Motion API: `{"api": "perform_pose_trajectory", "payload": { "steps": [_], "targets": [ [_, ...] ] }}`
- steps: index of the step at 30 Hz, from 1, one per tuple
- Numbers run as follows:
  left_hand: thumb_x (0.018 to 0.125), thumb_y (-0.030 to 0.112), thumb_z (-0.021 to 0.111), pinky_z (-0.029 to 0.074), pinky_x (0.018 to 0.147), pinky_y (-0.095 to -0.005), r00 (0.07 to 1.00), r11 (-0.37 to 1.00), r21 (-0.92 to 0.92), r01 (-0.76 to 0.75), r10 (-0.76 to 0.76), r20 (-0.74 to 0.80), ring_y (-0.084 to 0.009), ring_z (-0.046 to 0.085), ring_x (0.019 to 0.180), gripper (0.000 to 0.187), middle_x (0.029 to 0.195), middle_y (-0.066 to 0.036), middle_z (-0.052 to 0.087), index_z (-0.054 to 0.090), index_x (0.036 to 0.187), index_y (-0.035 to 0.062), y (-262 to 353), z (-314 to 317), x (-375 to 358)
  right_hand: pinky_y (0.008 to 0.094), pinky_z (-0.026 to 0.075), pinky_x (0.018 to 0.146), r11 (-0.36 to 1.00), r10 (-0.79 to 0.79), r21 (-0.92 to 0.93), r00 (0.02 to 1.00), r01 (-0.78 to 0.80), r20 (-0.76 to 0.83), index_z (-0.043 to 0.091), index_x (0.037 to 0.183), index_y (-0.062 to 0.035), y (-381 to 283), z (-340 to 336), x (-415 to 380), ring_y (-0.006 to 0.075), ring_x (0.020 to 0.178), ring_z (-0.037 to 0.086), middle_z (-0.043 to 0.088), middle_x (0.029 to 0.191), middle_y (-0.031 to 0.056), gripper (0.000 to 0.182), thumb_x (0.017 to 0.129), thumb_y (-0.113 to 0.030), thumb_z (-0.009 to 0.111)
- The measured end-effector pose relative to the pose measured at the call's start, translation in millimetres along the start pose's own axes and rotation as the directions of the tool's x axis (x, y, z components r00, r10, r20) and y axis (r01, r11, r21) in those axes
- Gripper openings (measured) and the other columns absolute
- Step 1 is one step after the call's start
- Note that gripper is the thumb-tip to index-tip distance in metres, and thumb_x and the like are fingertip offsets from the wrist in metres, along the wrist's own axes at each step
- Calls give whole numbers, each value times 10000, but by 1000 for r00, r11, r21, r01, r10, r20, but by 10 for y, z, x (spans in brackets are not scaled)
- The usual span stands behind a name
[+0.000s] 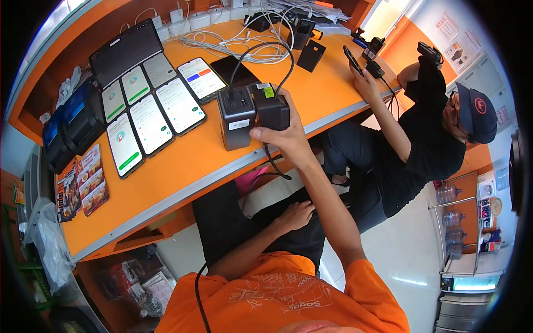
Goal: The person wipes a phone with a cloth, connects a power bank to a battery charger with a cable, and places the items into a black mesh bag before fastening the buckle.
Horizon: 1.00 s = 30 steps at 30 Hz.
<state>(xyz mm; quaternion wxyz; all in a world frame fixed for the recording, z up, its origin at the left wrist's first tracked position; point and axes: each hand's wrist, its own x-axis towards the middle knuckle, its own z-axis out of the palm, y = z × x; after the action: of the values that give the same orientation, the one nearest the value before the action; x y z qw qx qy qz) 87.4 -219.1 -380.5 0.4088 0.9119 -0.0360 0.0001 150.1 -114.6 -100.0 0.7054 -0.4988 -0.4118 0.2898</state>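
The right hand (286, 136) reaches up onto the orange counter (183, 166) and has its fingers (261, 133) wrapped over a black plug adapter (272, 108), which sits pressed against the side of a dark grey power box (236, 117) near the counter's front edge. The palm covers the lower part of the adapter, so how it seats in the box is hard to make out. A black cable (261, 50) loops up from the box towards twelve o'clock, and another length hangs below the hand and disappears under the counter edge.

The left hand (297, 213) lies flat on the person's dark trousers at six o'clock of the box, fingers loosely spread, holding nothing.

At nine o'clock of the box lie several phones (150, 122) with lit white screens in rows, a tablet (125, 50) beyond them at eleven o'clock. Their screen text is too small to read. White chargers (197, 19) and tangled white wires (244, 41) crowd the back wall at twelve o'clock. A stack of printed cards (89, 180) lies at the counter's far left end, beside a blue and black device (69, 130) that is partly in shadow.

At three o'clock a co-worker (422, 144) in black with a cap sits holding up a phone (352, 60). Pale floor tiles (400, 255) show below, and a wire shelf with water bottles (452, 222) stands at four o'clock, cut by the lens edge.
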Motion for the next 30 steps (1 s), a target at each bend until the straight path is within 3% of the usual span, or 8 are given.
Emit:
{"api": "perform_pose_trajectory", "payload": {
  "steps": [6, 9, 12, 18, 21, 24, 27, 30],
  "targets": [
    [978, 157, 576, 565, 876, -538, 963, 988, -52, -147, 131, -236, -418, 682, 1006, 292, 1251, -211, 650, 606, 1238, 26, -196, 287, 48, 324, 513, 922, 996, 83, 50, 993, -79, -88, 430, 1435, -15, 9, 65, -2, 190, 1093, 627, 637, 1163, 124, 852, 757, -236, 897],
    [974, 157, 583, 559, 889, -535, 966, 989, -41, -140, 127, -227, -418, 678, 1023, 302, 1258, -213, 645, 605, 1245, 25, -219, 303, 54, 321, 513, 927, 991, 134, 6, 983, -134, -123, 437, 1429, 18, -44, 94, -28, 190, 1085, 631, 646, 1158, 132, 859, 759, -257, 899],
    [976, 166, 580, 553, 901, -530, 999, 999, -6, 32, -32, 10, -411, 675, 1045, 313, 1268, -216, 639, 605, 1255, 25, 88, -119, -29, 312, 517, 913, 977, 145, -132, 979, -164, -145, 460, 1416, 42, -126, 36, -39, 189, 1063, 636, 652, 1144, 131, 865, 753, -284, 910],
    [965, 164, 563, 543, 870, -528, 996, 1000, -4, -10, 9, -93, -406, 666, 1020, 321, 1155, -199, 655, 616, 1259, 47, 93, -83, -58, 279, 559, 758, 925, 158, -325, 978, -196, -139, 506, 1376, 64, -359, -209, -43, 151, 883, 665, 662, 1075, 115, 863, 734, -330, 928],
    [953, 156, 572, 545, 855, -520, 986, 998, 18, -52, 54, -156, -401, 666, 991, 332, 1160, -176, 652, 617, 1267, 55, 50, 5, -51, 319, 561, 792, 814, 177, -526, 967, -247, -181, 524, 1356, 84, -349, -318, -23, 195, 888, 679, 674, 1058, 155, 850, 729, -338, 916],
    [945, 145, 577, 547, 863, -505, 992, 999, -1, -38, 38, -118, -393, 666, 1007, 345, 1148, -178, 658, 612, 1275, 51, 48, 43, -31, 381, 560, 847, 635, 64, -759, 989, -142, -132, 525, 1357, 110, -250, -354, 23, 290, 951, 703, 664, 1084, 220, 856, 733, -346, 892],
    [932, 130, 586, 558, 854, -506, 989, 999, -15, -52, 49, -136, -405, 670, 1013, 320, 1122, -190, 668, 616, 1237, 39, 9, 85, -12, 438, 550, 900, 433, -19, -895, 991, -109, -130, 522, 1357, 124, -136, -280, 22, 390, 1023, 685, 642, 1102, 259, 853, 741, -351, 871],
    [920, 116, 593, 569, 833, -522, 988, 998, -41, -45, 39, -152, -425, 676, 991, 278, 1110, -211, 679, 622, 1180, 22, 11, 43, -31, 453, 549, 904, 294, -1, -943, 986, -157, -165, 522, 1354, 130, -124, -170, 49, 402, 1061, 655, 626, 1101, 259, 855, 747, -367, 863]
  ]
}}
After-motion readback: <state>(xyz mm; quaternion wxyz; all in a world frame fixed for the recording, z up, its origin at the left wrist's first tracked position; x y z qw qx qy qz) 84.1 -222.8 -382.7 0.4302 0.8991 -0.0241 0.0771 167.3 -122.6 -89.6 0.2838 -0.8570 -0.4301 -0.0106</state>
